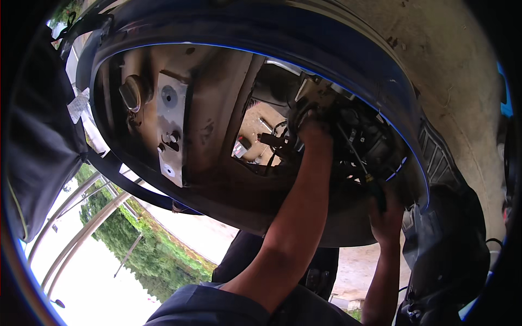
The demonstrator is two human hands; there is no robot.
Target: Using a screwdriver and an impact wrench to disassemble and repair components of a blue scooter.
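My left hand (315, 129) reaches deep into the dark engine bay of a blue vehicle body (348, 60), among black mechanical parts (364, 130). Its fingers are mostly lost in shadow, so what they touch cannot be made out. Lower right, at the rim of the opening, my right hand (385, 217) is closed round the dark green handle of a screwdriver (356, 154). The long metal shaft slants up and left into the engine parts, close to my left hand. Its tip is hard to see in the dark.
Left of the bay sit a round cap (131, 93) and a bare metal plate (173, 130). Loose dark wiring and a connector (269, 140) hang across a square cut-out. A black padded piece (43, 125) rises at far left; black plastic trim (448, 239) stands at right.
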